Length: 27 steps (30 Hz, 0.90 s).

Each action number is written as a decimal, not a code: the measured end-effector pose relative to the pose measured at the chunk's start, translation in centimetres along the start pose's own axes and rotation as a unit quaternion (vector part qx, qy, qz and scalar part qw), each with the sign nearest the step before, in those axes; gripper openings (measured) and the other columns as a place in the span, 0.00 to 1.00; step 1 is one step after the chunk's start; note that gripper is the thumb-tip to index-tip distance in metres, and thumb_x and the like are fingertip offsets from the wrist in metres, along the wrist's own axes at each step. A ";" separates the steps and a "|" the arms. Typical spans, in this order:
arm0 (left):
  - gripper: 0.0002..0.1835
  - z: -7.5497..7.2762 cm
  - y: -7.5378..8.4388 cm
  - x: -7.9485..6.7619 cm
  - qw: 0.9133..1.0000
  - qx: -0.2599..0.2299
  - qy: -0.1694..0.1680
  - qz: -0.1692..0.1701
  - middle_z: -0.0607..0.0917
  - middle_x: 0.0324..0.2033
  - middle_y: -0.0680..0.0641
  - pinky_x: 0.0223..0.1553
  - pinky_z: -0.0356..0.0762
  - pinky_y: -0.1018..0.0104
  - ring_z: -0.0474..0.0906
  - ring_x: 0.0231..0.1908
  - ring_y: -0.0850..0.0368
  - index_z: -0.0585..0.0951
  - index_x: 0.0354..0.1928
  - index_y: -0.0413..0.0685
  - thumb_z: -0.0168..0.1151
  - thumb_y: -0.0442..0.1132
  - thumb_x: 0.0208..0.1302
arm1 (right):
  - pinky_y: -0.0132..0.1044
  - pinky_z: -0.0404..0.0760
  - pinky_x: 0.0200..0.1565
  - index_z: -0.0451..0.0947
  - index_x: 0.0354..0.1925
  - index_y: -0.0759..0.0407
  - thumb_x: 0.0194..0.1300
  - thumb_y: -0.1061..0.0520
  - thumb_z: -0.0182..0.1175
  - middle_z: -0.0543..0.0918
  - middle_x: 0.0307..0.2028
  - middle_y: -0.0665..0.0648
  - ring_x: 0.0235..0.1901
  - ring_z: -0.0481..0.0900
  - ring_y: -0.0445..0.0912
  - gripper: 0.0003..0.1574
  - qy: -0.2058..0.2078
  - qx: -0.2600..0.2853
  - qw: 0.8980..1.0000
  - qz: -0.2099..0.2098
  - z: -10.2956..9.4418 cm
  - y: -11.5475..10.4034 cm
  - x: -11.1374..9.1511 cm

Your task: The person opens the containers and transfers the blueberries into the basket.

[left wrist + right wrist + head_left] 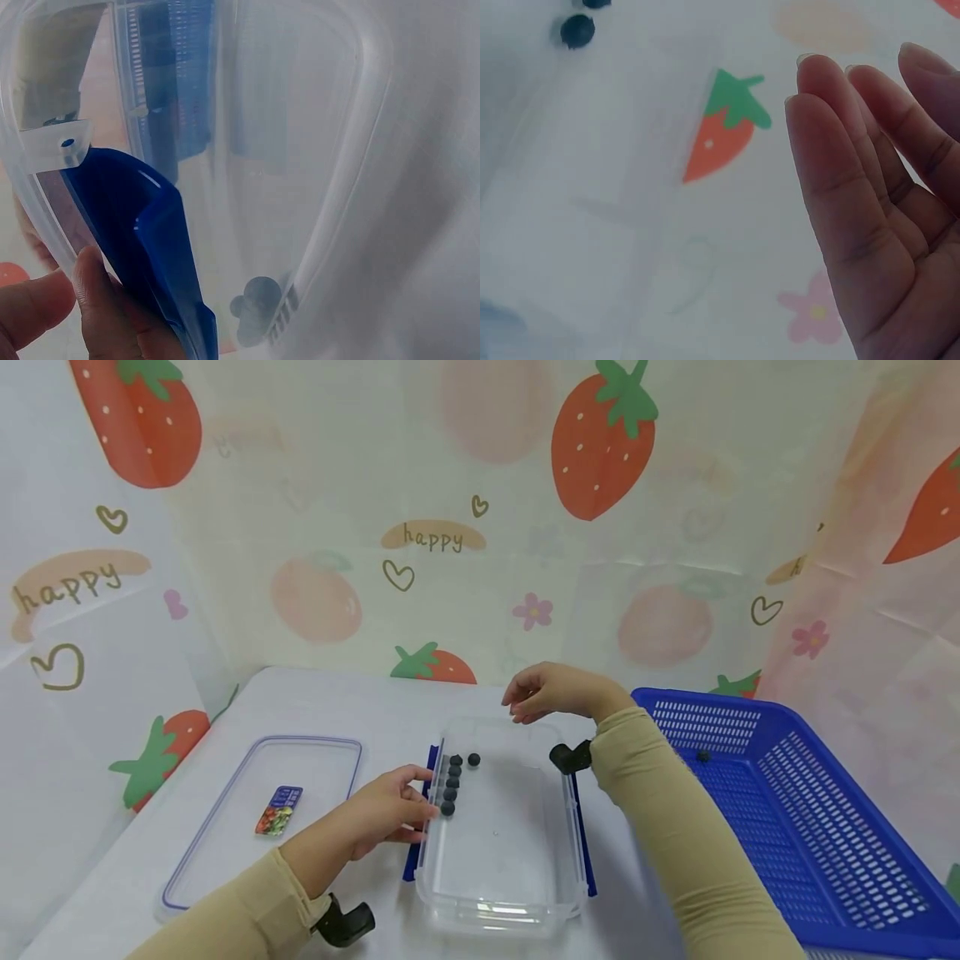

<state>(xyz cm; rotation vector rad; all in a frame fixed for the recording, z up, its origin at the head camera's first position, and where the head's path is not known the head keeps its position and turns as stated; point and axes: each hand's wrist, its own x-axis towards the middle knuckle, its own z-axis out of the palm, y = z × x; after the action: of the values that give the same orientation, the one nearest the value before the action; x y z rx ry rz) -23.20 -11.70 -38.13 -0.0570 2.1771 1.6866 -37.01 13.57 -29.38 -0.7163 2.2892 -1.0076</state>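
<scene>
Left hand (382, 814) rests fingers against the clear container (501, 868) at its blue left latch (150, 247), not gripping. Right hand (551, 692) hovers over the far rim, fingers loose, holding nothing. Blue basket (817, 827) has one ball (702, 757) left; six dark balls (452, 783) already lie inside the container.

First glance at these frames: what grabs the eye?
The clear plastic container at table centre, with a row of small dark balls along its left wall. The left hand touches its blue side clasp, while the right hand hovers empty above the far end. A blue basket sits to the right.
</scene>
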 end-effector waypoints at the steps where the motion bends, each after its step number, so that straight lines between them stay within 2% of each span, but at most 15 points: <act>1: 0.29 0.0 0.0 0.0 1.000 0.001 0.000 0.001 0.77 0.34 0.42 0.33 0.82 0.62 0.77 0.30 0.52 0.65 0.61 0.47 0.61 0.32 0.58 | 0.37 0.79 0.46 0.76 0.45 0.63 0.61 0.62 0.58 0.79 0.40 0.61 0.46 0.77 0.60 0.12 -0.004 -0.002 1.000 0.001 0.4 -0.1 0.4; 5: 0.29 0.2 0.2 -0.3 1.000 0.005 0.000 0.002 0.78 0.35 0.42 0.32 0.82 0.62 0.77 0.30 0.53 0.65 0.62 0.47 0.61 0.32 0.58 | 0.37 0.80 0.45 0.75 0.47 0.66 0.61 0.62 0.58 0.80 0.40 0.62 0.45 0.78 0.58 0.15 -0.016 -0.002 1.000 0.005 1.9 -0.2 1.7; 12: 0.30 0.1 0.2 -0.1 1.000 0.003 -0.001 -0.009 0.78 0.37 0.39 0.33 0.82 0.62 0.77 0.30 0.53 0.64 0.62 0.47 0.62 0.33 0.58 | 0.36 0.80 0.43 0.78 0.42 0.62 0.60 0.63 0.59 0.80 0.41 0.63 0.39 0.80 0.51 0.10 -0.027 0.011 0.999 0.038 4.5 0.8 3.7; 18: 0.30 0.3 0.2 -0.4 1.000 0.003 -0.006 -0.002 0.78 0.38 0.39 0.33 0.82 0.62 0.78 0.30 0.53 0.64 0.62 0.46 0.61 0.33 0.58 | 0.36 0.81 0.42 0.73 0.51 0.66 0.59 0.66 0.59 0.80 0.37 0.61 0.39 0.80 0.52 0.21 -0.051 0.033 0.994 0.086 6.2 2.1 4.4; 23: 0.30 0.2 0.2 -0.2 1.000 0.003 -0.003 -0.002 0.78 0.38 0.38 0.33 0.82 0.62 0.78 0.30 0.53 0.64 0.62 0.47 0.62 0.34 0.58 | 0.36 0.81 0.41 0.70 0.56 0.62 0.58 0.66 0.60 0.80 0.37 0.61 0.36 0.81 0.50 0.26 -0.053 0.015 0.989 0.134 6.9 2.6 5.0; 27: 0.30 0.0 0.1 -0.1 1.000 -0.001 -0.005 -0.001 0.78 0.38 0.38 0.33 0.82 0.62 0.78 0.30 0.53 0.63 0.62 0.47 0.61 0.33 0.58 | 0.35 0.81 0.40 0.69 0.57 0.63 0.57 0.67 0.59 0.80 0.35 0.61 0.34 0.80 0.48 0.28 -0.055 -0.003 0.987 0.148 7.2 2.9 5.4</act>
<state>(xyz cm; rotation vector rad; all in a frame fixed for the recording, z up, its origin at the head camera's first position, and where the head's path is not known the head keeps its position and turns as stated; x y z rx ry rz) -23.10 -11.65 -37.99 -0.0521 2.1673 1.6843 -36.89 8.22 -37.16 -0.4051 2.2197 -0.8023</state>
